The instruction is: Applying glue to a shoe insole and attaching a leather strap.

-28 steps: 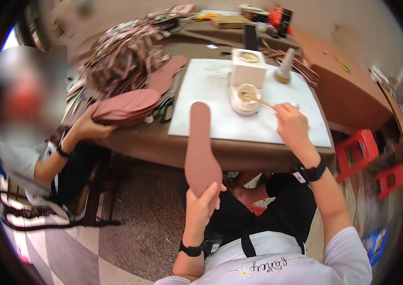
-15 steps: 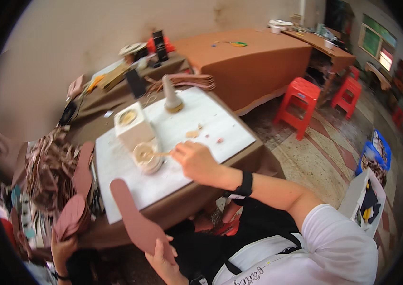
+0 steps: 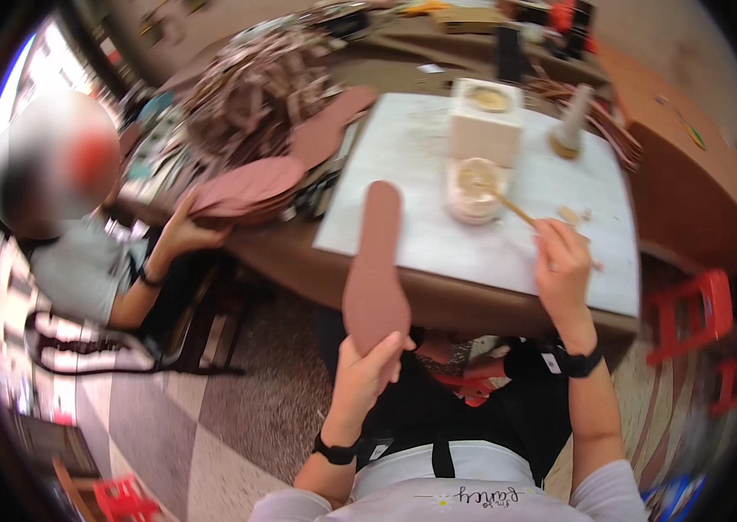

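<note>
Insole (image 3: 374,265) | centre frame, long axis upright, toe up | left hand (image 3: 368,370) grip grasps heel | right hand (image 3: 562,261) grip clenched on brush (image 3: 507,204) in pot (image 3: 473,187)

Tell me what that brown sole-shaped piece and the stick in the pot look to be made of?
The brown insole in the left hand looks like matte fibreboard or leather: flat, thin, stiff, no shine. The stick held by the right hand looks like pale wood or bamboo. The small pot seems whitish plastic, though blur leaves that open.

Left hand (image 3: 366,370) gripping brown insole (image 3: 374,265), right hand (image 3: 562,265) dipping brush (image 3: 512,207) into pot (image 3: 473,188)
</note>
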Motion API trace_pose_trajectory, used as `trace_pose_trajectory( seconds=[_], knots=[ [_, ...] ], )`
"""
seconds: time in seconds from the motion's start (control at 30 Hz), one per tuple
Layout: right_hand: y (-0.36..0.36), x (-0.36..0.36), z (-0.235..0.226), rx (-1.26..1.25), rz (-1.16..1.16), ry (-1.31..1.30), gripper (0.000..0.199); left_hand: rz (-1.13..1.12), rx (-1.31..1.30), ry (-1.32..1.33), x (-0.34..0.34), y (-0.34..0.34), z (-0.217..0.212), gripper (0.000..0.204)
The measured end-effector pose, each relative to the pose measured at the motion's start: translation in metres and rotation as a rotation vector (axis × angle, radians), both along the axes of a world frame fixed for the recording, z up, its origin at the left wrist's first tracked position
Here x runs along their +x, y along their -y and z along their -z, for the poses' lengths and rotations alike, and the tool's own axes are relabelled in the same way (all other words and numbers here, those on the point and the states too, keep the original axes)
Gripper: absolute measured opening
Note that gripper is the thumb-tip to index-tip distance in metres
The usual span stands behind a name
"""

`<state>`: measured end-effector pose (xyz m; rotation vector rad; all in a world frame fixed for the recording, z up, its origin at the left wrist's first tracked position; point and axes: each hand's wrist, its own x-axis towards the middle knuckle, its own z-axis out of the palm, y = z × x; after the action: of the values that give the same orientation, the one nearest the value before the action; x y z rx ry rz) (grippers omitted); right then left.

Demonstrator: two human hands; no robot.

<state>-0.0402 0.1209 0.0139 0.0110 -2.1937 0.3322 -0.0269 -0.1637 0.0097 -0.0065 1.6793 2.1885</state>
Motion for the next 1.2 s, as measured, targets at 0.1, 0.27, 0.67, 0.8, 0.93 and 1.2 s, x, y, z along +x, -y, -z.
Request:
trace_pose_trajectory(
  seconds=[0.1,0.27,0.67,0.8,0.93,1.2],
  knots=[
    [0.006,-0.002,0.012,-0.037,-0.041,-0.008,0.024,-0.011,0.011,0.032,-0.001,0.011,0.007,0.025],
    [0.004,0.0,0.014,-0.08,-0.023,-0.018,0.026,-0.029,0.01,0.034,-0.001,0.01,0.007,0.024],
    [0.0,-0.001,0.013,-0.104,-0.028,0.033,0.025,-0.097,0.062,-0.03,-0.05,0.019,-0.019,0.028],
    [0.005,0.0,0.009,-0.14,-0.05,0.013,0.025,-0.111,0.179,-0.05,-0.125,0.054,-0.036,0.026],
    [0.0,0.002,0.015,-0.141,-0.019,0.025,0.026,-0.14,0.269,0.061,-0.139,0.046,-0.032,0.023],
    [0.0,0.003,0.013,-0.157,-0.042,0.036,0.027,-0.026,0.12,-0.027,-0.064,0.02,-0.017,0.033]
  ],
)
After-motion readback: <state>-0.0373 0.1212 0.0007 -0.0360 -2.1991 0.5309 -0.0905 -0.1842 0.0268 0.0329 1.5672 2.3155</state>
